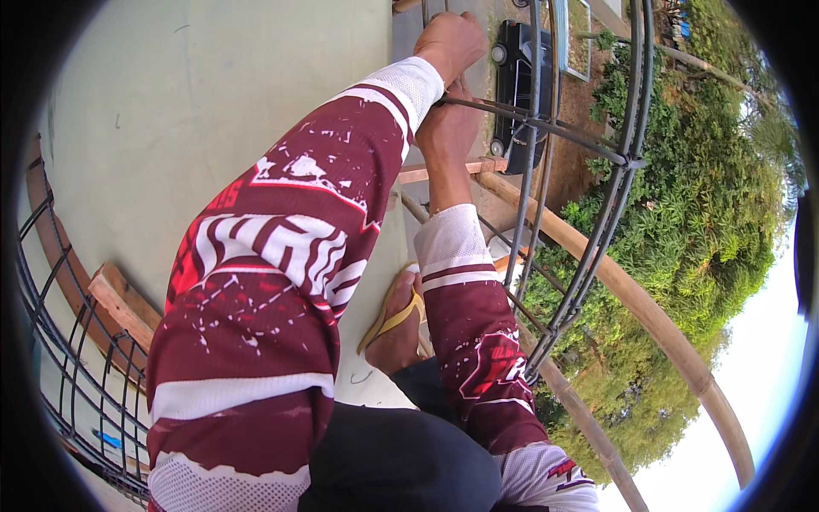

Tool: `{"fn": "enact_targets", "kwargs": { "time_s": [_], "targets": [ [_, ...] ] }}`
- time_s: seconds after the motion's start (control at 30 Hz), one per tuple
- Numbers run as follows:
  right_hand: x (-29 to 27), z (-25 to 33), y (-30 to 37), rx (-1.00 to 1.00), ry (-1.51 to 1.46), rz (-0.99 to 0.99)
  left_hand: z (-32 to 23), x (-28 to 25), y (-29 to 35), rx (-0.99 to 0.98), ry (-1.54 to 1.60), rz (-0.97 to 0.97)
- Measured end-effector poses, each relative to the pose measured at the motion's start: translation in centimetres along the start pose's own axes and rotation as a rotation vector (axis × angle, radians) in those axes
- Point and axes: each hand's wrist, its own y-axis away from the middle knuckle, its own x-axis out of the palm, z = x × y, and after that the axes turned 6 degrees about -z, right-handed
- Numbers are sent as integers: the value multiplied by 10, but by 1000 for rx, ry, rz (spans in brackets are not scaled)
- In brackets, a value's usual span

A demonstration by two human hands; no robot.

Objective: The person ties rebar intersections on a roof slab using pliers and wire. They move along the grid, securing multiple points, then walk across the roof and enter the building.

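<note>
My left hand (452, 43) is closed in a fist at the top of the view, beside the steel bars. What it grips, if anything, is hidden. Just below it, my right hand (450, 128) is curled close to the left wrist, its fingers partly covered. A thin dark steel bar (486, 105) crosses in front of the right hand and runs to a cage of long reinforcing bars (627, 128) on the right. Whether the right hand grips that bar or something smaller cannot be made out. Maroon and white sleeves cover both forearms.
Bamboo poles (631, 294) slant along the right side. A pale flat board (213, 94) fills the left, with a wood block (124, 307) and another bar cage (77, 358) at its edge. My foot in a yellow flip-flop (397, 320) is below. A black vehicle (516, 94) stands beyond.
</note>
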Motion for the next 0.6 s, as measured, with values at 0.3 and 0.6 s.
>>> {"fn": "enact_targets", "kwargs": {
  "time_s": [0.3,0.6],
  "targets": [
    [-22,29,22,484,-256,-195,9,50,-18,10,69,-93],
    [-33,24,59,687,-404,-270,2,6,6,40,250,114]
  ]
}}
